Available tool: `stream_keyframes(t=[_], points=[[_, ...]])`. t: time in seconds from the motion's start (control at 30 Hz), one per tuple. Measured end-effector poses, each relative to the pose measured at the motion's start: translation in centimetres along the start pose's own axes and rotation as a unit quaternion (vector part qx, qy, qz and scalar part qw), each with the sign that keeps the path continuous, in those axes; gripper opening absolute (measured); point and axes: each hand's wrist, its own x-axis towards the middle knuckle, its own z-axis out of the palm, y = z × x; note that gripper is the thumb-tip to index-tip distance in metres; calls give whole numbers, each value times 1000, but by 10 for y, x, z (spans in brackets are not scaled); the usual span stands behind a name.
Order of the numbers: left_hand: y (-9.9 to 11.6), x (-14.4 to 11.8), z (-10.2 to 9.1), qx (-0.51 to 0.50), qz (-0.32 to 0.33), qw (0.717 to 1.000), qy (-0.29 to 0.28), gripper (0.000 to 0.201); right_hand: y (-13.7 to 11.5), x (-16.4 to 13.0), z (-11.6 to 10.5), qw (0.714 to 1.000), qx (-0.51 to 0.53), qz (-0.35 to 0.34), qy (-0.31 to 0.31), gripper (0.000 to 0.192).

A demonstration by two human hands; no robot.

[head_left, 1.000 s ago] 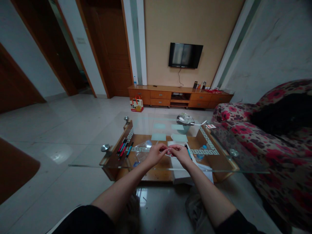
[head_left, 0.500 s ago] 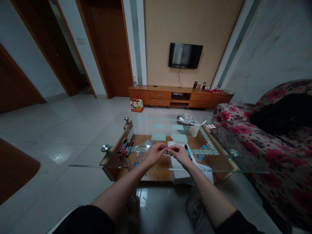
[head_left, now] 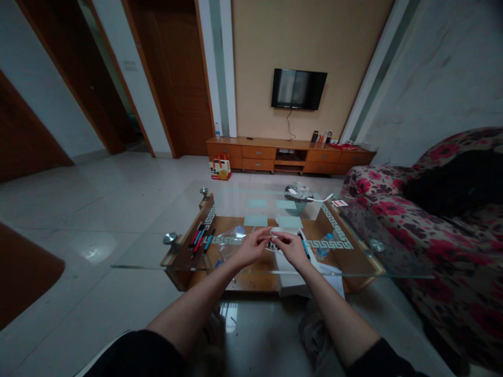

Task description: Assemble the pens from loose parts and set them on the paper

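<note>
Both my hands meet over the near middle of the glass coffee table [head_left: 149,251]. My left hand [head_left: 249,247] and my right hand [head_left: 294,247] pinch a small dark pen-like thing [head_left: 271,243] between their fingertips; most of it is hidden by the fingers. Under the hands lies a white paper pad [head_left: 283,230]. A blue pen [head_left: 304,245] lies just right of my right hand. A clear plastic bag [head_left: 231,238] lies just left of my left hand.
Several red, black and blue pens [head_left: 200,238] lie at the table's left. Pale blue notes [head_left: 255,220] and a bowl [head_left: 298,198] sit farther back. A water bottle [head_left: 324,246] lies under the glass. A floral sofa [head_left: 432,230] stands right; a TV cabinet [head_left: 291,154] stands at the far wall.
My hands have drawn closer together and risen slightly toward the pad. The red and dark piece seen between them half a second ago is now mostly covered by my fingers.
</note>
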Motion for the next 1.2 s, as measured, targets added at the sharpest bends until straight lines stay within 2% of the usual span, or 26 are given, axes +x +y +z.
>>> stream_keyframes(t=[0.07,0.13,0.23,0.27,0.37,0.47,0.57,0.7,0.8,1.0,1.2], points=[[-3,2,-4,9,-1,1000,15,46,-1,0,1,1000,14,6,18,34],[-8,4,-12,42,-4,997,57,44,-2,1,1,998,35,19,39,34],[-23,6,-24,135,-32,981,134,32,-4,2,2,995,62,45,62,34],[-28,5,-27,165,-48,976,135,29,-4,2,1,994,68,51,67,33],[-43,0,-33,252,-81,959,97,30,-5,3,1,992,79,60,75,34],[-51,-7,-34,352,-63,934,26,48,-4,3,0,992,78,59,75,35],[-52,-11,-34,425,-86,901,-22,59,0,4,-2,993,76,54,78,39],[-49,-10,-33,464,-126,875,-46,54,4,4,-3,994,67,56,72,41],[-48,-8,-32,464,-136,874,-51,54,7,4,-3,994,67,56,70,41],[-46,-9,-34,436,-124,889,-60,71,11,6,-3,993,78,53,69,39],[-51,-11,-36,405,-106,905,-71,69,10,5,-3,993,76,56,69,39]])
